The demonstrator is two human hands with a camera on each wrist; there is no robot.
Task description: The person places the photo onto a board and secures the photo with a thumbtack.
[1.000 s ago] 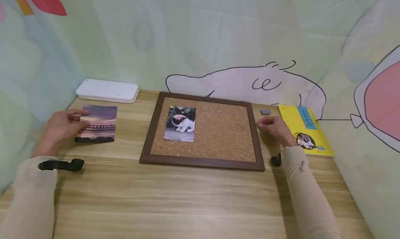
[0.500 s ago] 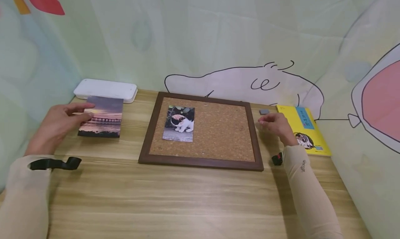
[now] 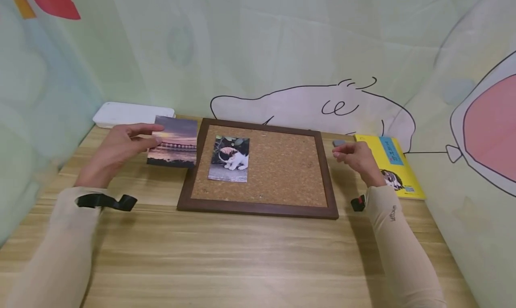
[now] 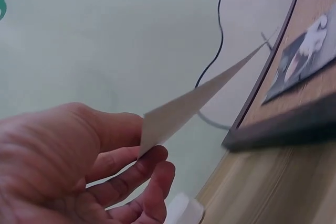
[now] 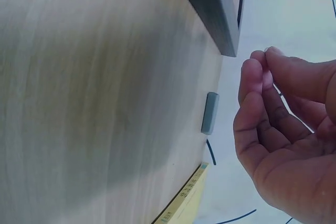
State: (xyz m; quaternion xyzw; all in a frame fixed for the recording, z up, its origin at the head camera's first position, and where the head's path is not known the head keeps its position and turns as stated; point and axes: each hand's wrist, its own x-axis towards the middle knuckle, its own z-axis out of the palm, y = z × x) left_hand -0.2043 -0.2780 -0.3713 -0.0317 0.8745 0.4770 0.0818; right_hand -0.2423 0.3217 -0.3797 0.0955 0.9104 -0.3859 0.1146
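Rightward came the sunset photo (image 3: 177,140), aloft by the left edge of the corkboard (image 3: 286,173), the left hand (image 3: 117,149) pinching one side, seemingly to keep its face uncovered. Past the right edge, the right hand (image 3: 356,160) held its fingertips together, whether on anything I couldn't tell.

Counted two hands, one left hand (image 3: 121,149) and one right hand (image 3: 360,159), along with two beige sleeves, the left sleeve (image 3: 56,245) and the right sleeve (image 3: 407,245), and two black wrist straps, the left strap (image 3: 106,201) and the right strap (image 3: 358,203). Photo prints number two: one sunset print (image 3: 177,140) and one cat print (image 3: 231,160). Singles, one of each: framed corkboard (image 3: 286,169), white case (image 3: 129,112), yellow book (image 3: 405,176), small grey block (image 3: 338,143), wood-grain table (image 3: 225,254) and, on the wall covering, pink drawn balloon (image 3: 496,115).
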